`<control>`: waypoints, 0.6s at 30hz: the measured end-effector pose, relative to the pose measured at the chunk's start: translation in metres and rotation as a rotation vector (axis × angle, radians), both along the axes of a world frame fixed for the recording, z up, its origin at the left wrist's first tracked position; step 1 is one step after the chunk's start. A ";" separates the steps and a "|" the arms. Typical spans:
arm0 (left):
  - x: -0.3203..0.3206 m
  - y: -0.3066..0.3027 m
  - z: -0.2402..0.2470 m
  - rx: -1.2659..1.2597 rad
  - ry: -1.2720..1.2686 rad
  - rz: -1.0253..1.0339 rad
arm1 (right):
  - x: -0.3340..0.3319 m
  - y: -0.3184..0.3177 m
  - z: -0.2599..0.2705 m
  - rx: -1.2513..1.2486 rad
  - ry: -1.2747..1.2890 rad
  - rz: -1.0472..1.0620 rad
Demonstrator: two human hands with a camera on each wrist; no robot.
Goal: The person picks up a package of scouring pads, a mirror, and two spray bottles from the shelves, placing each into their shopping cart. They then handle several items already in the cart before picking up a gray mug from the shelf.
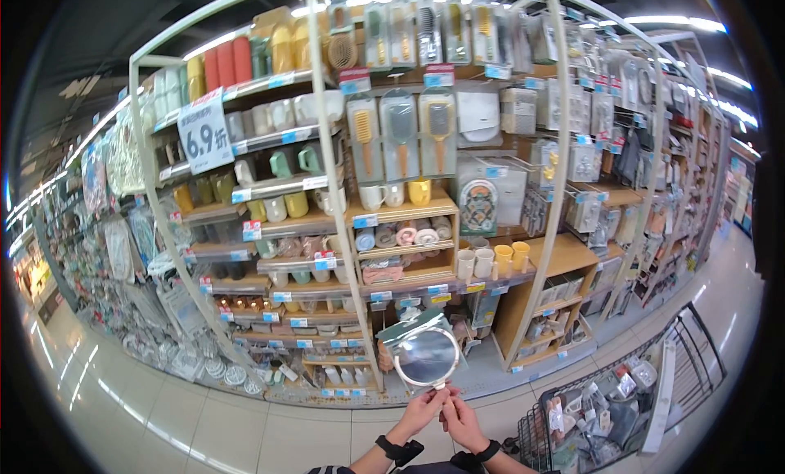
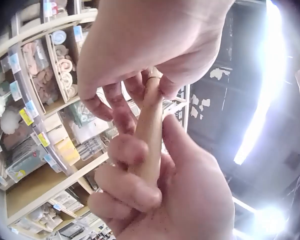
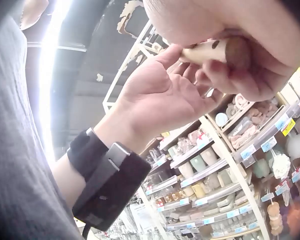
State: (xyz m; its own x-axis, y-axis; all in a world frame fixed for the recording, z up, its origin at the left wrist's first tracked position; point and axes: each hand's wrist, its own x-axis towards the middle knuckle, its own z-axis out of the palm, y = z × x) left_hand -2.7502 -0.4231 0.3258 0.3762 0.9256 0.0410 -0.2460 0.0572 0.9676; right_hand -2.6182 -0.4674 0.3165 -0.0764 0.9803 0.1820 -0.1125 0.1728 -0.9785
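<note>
**A:** Nearest the lens is your left hand. Its fingers and thumb are curled round the wooden handle of the round mirror.

**B:** Your right hand is on the same handle, pinching it with the fingertips. The right wrist view shows the butt end tucked under those curled fingers. Your two hands touch each other there.

**A:** From the head camera, the mirror stands upright just above both hands. It has a white rim, its glass faces you, and a piece of packaging shows behind its upper left edge. You hold it in the air, and it rests on nothing.

**B:** Just to your right is a wire cart on the floor, with packaged goods lying in it.

**A:** Beyond the mirror is the shelving. Cups and mugs line the shelf edges, and boxed hairbrushes hang higher up. A price sign reading 6.9 hangs near the upper left corner.
</note>
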 end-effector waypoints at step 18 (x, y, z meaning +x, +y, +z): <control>0.136 -0.139 0.040 0.199 0.214 -0.213 | 0.103 -0.136 0.001 0.227 0.282 -0.250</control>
